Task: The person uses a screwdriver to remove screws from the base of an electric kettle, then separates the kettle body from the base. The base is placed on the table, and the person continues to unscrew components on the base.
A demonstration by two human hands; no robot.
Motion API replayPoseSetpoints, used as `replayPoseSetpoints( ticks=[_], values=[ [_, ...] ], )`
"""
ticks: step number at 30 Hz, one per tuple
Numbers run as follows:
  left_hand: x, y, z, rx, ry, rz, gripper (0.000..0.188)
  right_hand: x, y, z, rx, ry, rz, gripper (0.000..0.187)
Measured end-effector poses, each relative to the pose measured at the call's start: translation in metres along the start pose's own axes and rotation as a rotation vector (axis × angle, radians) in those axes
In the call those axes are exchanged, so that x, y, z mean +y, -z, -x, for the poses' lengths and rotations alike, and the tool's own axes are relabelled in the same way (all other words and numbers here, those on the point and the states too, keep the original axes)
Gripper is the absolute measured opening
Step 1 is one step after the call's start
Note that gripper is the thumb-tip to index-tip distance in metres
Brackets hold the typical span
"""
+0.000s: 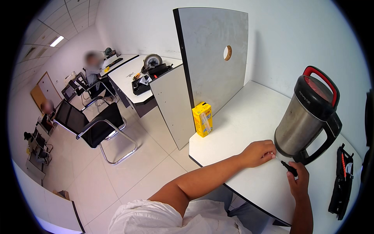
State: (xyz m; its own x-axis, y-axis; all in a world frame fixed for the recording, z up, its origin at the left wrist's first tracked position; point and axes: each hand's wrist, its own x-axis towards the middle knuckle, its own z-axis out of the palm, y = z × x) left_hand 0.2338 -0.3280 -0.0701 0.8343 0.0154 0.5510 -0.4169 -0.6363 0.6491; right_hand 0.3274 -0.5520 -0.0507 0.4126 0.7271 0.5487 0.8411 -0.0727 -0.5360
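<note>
My right hand point(299, 181) grips the black handle of a screwdriver point(289, 168), whose thin metal shaft points up and left. At the end of that shaft, the fingers of my left hand point(257, 153) are pinched together. Whether they hold the tip or something small is too fine to make out. Just beyond both hands stands a soy milk maker point(298, 117), upright, with a steel body, black lid and handle, and a red-lined top grip. On the right of the table lies a black tool pouch point(341, 183) with a red-shafted tool in it.
A yellow drink carton point(202, 119) stands on the white table point(237, 113) beside a tall grey partition point(214, 50) with a round hole. To the left are a black chair point(99, 124) and another desk with a black tool case point(142, 85). Two people sit farther back.
</note>
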Motion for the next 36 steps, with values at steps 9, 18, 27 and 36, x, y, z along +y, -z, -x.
replayPoseSetpoints(
  ticks=[9, 18, 27, 36],
  values=[
    [-0.001, -0.001, 0.002, 0.054, -0.011, 0.050, 0.010, 0.008, -0.004, 0.002, -0.020, -0.150, -0.046, 0.029],
    [-0.018, -0.002, 0.000, 0.257, 0.194, 0.075, 0.023, -0.065, -0.013, -0.022, -0.098, -0.281, -0.981, 0.027],
    [-0.016, 0.001, -0.001, 0.223, 0.190, 0.028, 0.015, -0.134, -0.058, -0.041, -0.537, -0.414, -1.210, 0.024],
    [-0.016, -0.001, 0.000, 0.224, 0.160, 0.021, 0.015, -0.129, -0.067, -0.036, -0.485, -0.386, -1.245, 0.024]
  ],
)
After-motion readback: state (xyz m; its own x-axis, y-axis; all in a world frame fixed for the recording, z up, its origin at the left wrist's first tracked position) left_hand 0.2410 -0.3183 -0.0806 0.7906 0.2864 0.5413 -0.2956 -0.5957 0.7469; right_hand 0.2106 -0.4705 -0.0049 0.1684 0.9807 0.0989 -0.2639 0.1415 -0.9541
